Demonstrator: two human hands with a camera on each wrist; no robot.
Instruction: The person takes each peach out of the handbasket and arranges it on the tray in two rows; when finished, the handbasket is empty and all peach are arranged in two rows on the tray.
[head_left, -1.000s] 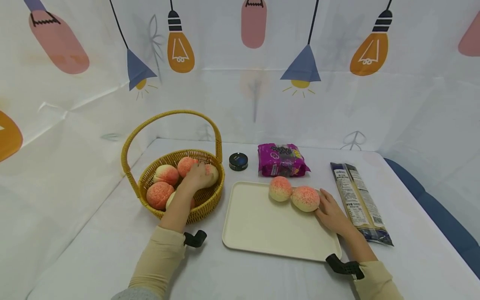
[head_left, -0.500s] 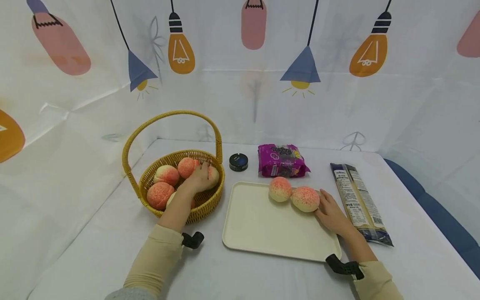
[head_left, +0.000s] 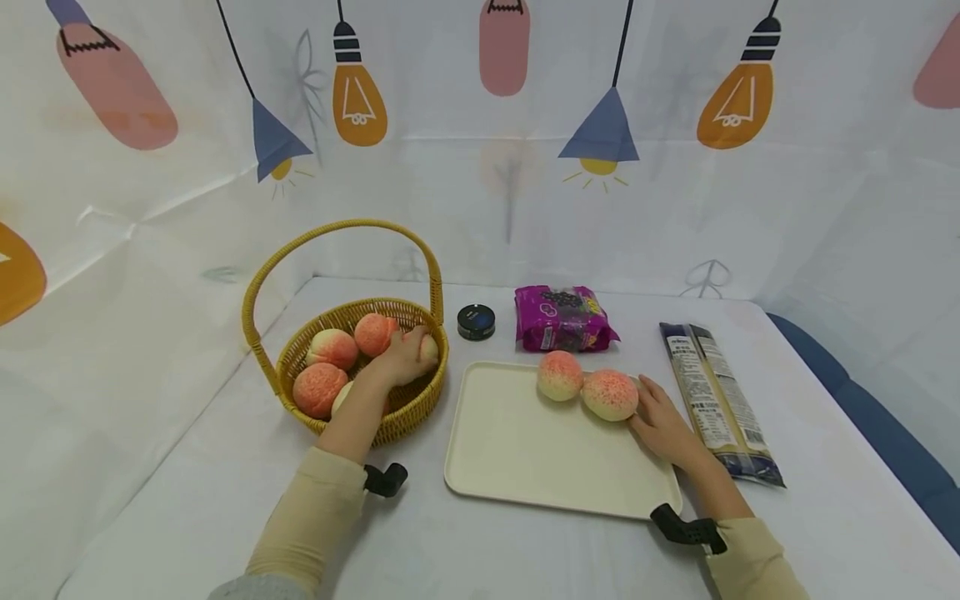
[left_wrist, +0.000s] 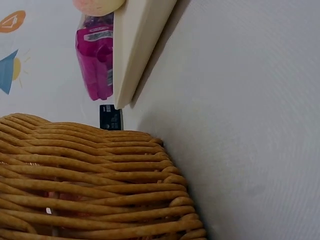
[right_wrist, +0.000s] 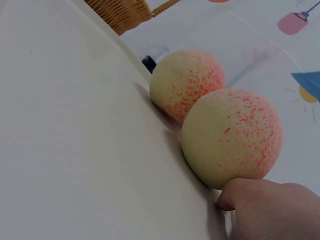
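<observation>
My left hand [head_left: 405,358] reaches into the yellow woven basket [head_left: 408,429] at the left, curled over a pale peach [head_left: 428,348] at its right side and covering much of it. Other peaches lie in the basket, among them a redder peach [head_left: 318,390] and a pink-topped peach [head_left: 332,349]. On the cream tray [head_left: 525,467] two peaches sit side by side: a left peach [head_left: 559,376] and a right peach [head_left: 611,395]. My right hand [head_left: 663,425] rests at the tray's right edge, its thumb beside the right peach's base [right_wrist: 232,140].
Behind the tray lie a purple snack packet [head_left: 566,319] and a round black tin [head_left: 476,322]. A long flat noodle packet [head_left: 720,404] lies right of the tray, near the right forearm. The basket's tall handle [head_left: 360,223] arches above the left hand.
The left hand has settled a little further over the peach in the basket, covering more of it. The right hand and the tray's peaches stay in place.
</observation>
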